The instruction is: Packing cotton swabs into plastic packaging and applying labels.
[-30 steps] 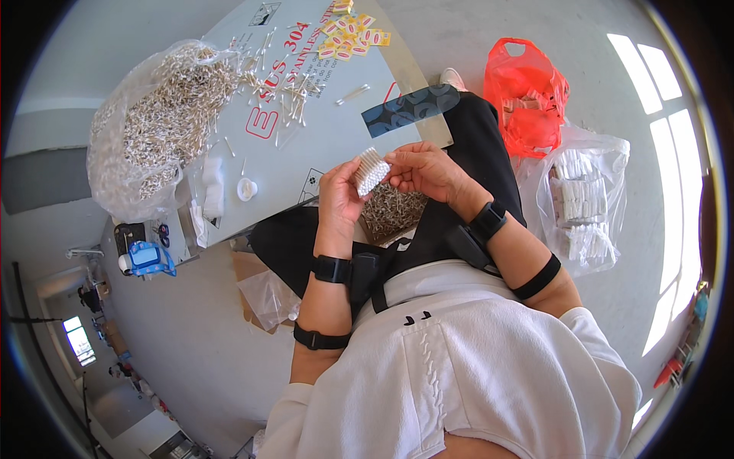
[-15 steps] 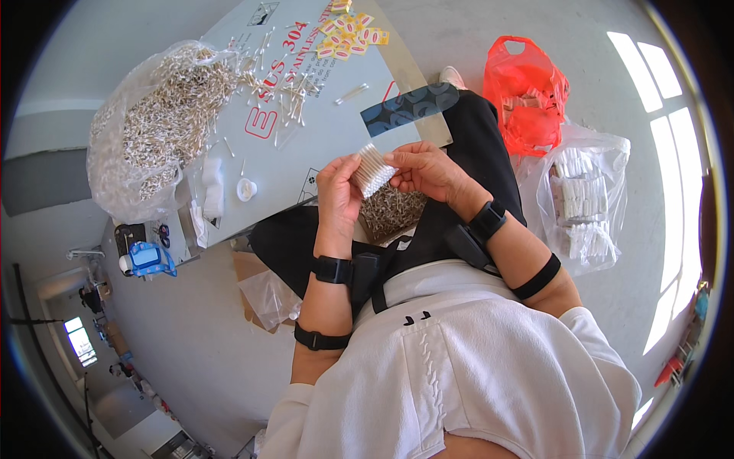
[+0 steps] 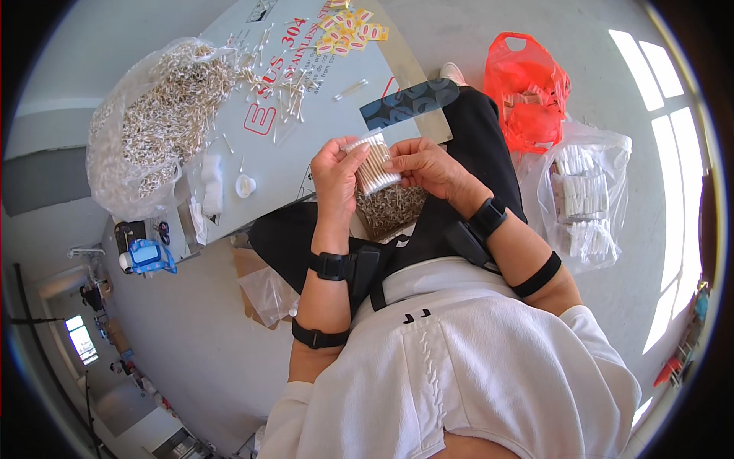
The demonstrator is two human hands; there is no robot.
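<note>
Between my two hands is a flat bundle of cotton swabs, its white tips lined up along the upper and lower ends. My left hand grips its left side, thumb laid across the front. From the right, my right hand pinches the bundle's other edge between thumb and fingers. A thin clear film seems to show at the top of the bundle; I cannot make out how far it covers. Below the hands, in my lap, sits an open box full of loose swabs, partly hidden by the hands.
On the table lie a big clear bag of swabs, loose swabs, yellow-white labels and a dark patterned strip. A red plastic bag and a clear bag of white packs stand on the floor at right.
The bundle has turned more upright and its flat face shows wider. My left hand has risen slightly, and both hands keep hold.
</note>
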